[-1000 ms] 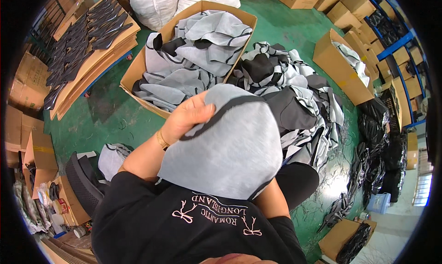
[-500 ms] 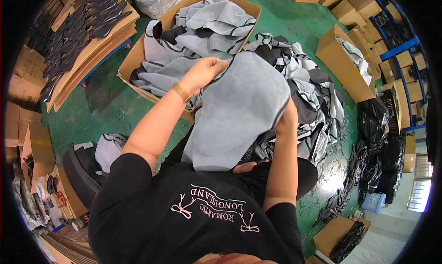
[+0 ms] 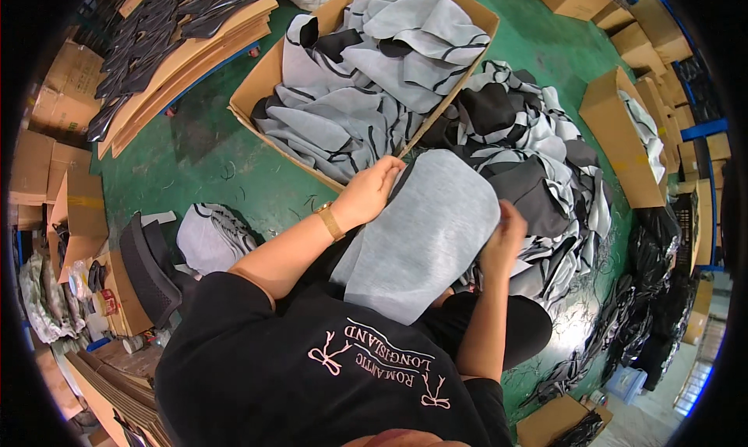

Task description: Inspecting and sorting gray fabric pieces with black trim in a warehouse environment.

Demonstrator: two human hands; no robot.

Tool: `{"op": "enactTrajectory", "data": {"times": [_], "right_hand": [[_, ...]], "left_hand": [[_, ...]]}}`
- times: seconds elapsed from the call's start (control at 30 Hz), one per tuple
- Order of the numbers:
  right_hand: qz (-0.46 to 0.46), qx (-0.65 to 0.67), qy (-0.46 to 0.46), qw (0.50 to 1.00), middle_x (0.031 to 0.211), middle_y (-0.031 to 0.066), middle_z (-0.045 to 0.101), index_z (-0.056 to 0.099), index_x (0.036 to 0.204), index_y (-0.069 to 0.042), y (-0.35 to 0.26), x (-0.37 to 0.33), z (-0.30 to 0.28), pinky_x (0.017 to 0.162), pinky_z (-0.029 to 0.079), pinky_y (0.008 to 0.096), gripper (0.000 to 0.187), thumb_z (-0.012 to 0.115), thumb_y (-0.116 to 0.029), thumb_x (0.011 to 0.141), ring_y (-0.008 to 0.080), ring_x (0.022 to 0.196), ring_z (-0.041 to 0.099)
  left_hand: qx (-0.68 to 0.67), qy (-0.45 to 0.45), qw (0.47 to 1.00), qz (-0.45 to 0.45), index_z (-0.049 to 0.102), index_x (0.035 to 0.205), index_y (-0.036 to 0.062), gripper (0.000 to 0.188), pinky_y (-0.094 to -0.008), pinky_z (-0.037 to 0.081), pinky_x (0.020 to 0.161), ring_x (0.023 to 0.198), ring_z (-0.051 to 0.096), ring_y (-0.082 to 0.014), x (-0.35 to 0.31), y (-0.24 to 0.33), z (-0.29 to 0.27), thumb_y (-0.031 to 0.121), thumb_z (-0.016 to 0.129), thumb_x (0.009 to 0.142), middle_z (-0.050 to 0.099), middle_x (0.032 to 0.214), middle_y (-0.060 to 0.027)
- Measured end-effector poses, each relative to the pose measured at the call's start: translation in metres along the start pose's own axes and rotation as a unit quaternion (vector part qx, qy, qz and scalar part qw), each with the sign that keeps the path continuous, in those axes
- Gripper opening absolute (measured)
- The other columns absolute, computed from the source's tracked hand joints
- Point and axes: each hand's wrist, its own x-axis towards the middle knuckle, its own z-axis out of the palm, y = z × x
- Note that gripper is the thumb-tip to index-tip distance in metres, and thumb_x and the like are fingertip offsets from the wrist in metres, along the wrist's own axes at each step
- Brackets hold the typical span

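Since half a second ago, the grey fabric piece (image 3: 425, 236) has come down closer to my lap, and my left hand (image 3: 374, 190) has come down with it, while my right hand (image 3: 505, 233) has shifted along the right-hand edge. My view has swung a little too, so the boxes sit further right in it. What this gives me is a piece with its pale face up, slanting between my hands in front of my shirt.

My left hand grips the upper left edge, where a dark strip shows. My right fingers are curled at the opposite edge; they're blurred, and I cannot tell whether they pinch it or only touch.

Just beyond my left hand stands a large cardboard box (image 3: 261, 81) heaped with similar grey pieces (image 3: 421, 26); I can't tell whether my knuckles meet its near edge. To the right of it, a loose pile of grey and black pieces (image 3: 530, 201) spreads over the green floor (image 3: 202, 159), crowding the space past my right hand. A folded grey bundle (image 3: 214, 236) lies by my left elbow. The held piece itself hides most of my lap.
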Motion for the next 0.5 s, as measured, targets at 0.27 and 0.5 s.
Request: {"op": "enactTrajectory", "data": {"times": [0.27, 0.5], "right_hand": [[-0.294, -0.150, -0.184, 0.926, 0.137, 0.0063, 0.047, 0.058, 0.124, -0.020, -0.102, -0.021, 0.029, 0.107, 0.016, 0.0586, 0.048, 0.062, -0.033, 0.078, 0.0279, 0.131, 0.039], [-0.297, -0.131, -0.189, 0.927, 0.132, 0.0024, 0.052, 0.065, 0.115, -0.020, -0.101, -0.025, 0.035, 0.110, 0.009, 0.0566, 0.040, 0.061, -0.031, 0.076, 0.0255, 0.129, 0.040]], "left_hand": [[0.266, -0.119, 0.956, 0.024, 0.060, 0.107, 0.0071, 0.025, -0.0379, 0.049, 0.079, 0.093, 0.060, -0.0349, 0.102, -0.113, -0.041, 0.011, 0.052, 0.084, 0.064, 0.098, -0.0165], [0.587, -0.306, 0.750, 0.004, 0.061, 0.116, 0.0164, 0.042, -0.0578, 0.030, 0.099, 0.119, 0.048, -0.0295, 0.139, -0.181, -0.055, 0.010, 0.061, 0.074, 0.058, 0.121, -0.0095]]}}
